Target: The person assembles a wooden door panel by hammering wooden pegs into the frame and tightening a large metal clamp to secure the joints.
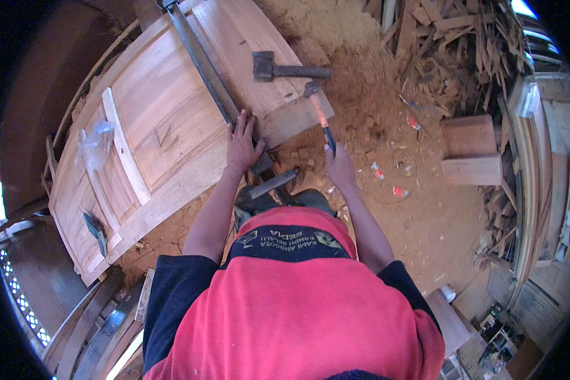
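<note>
A large pale wooden door panel (pixel 164 120) lies in front of me, with a long dark metal bar clamp (pixel 202 68) across it. My left hand (pixel 242 144) rests on the near end of this clamp, its fingers stretched out and apart. Just below that hand sits the clamp's dark end piece with its crossbar handle (pixel 273 183). My right hand (pixel 341 168) is closed round the black lower grip of a hammer (pixel 322 115) with an orange handle. The hammer's head is by the panel's right corner. A dark block-headed mallet (pixel 264 66) lies on the panel just beyond it.
Loose wooden strips (pixel 126 145), a clear plastic bag (pixel 96 142) and a dark tool (pixel 95 231) lie on the panel's left part. Scrap wood (pixel 462 38) is heaped at the far right. A wooden box (pixel 472 151) and small litter (pixel 377 170) are on the dirt floor.
</note>
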### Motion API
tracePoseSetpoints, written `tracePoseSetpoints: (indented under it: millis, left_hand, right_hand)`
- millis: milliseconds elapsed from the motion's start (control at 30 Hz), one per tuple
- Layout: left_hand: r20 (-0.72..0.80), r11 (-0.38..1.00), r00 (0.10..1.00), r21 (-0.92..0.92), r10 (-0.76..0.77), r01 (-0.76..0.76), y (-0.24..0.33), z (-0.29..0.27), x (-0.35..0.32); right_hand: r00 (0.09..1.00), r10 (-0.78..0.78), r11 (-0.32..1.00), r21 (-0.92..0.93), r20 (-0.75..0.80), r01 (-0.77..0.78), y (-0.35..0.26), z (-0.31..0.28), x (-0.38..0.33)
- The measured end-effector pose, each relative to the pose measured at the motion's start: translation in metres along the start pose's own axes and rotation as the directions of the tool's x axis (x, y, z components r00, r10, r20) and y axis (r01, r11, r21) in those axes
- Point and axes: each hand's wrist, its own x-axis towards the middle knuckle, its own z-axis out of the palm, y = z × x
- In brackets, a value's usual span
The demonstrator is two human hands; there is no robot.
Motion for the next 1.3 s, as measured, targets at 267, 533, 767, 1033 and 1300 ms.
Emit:
tracePoseSetpoints:
  millis: [267,533,767,1033,1300]
  left_hand:
    - [0.061,0.998,0.998,0.055,-0.032,0.029,-0.003,0.004,0.001]
    - [0.032,0.997,0.999,0.074,0.0,-0.002,-0.004,0.007,-0.003]
    - [0.028,0.996,1.0,0.088,-0.008,0.006,-0.006,0.009,-0.001]
    - [0.064,0.997,0.998,0.074,-0.019,0.015,-0.001,0.003,-0.015]
    - [0.05,0.993,0.999,0.114,0.006,-0.011,-0.005,0.004,0.0]
  right_hand:
    - [0.763,-0.355,0.654,0.439,-0.541,0.616,0.0,0.001,0.001]
    - [0.986,-0.101,0.985,0.127,-0.133,0.118,0.021,0.01,-0.008]
    - [0.997,-0.082,0.992,-0.09,0.012,0.083,0.009,0.002,-0.002]
    - [0.866,-0.316,0.881,0.22,-0.387,0.419,0.012,0.005,-0.015]
    - [0.986,-0.151,0.985,0.075,-0.071,0.157,0.023,0.005,0.0]
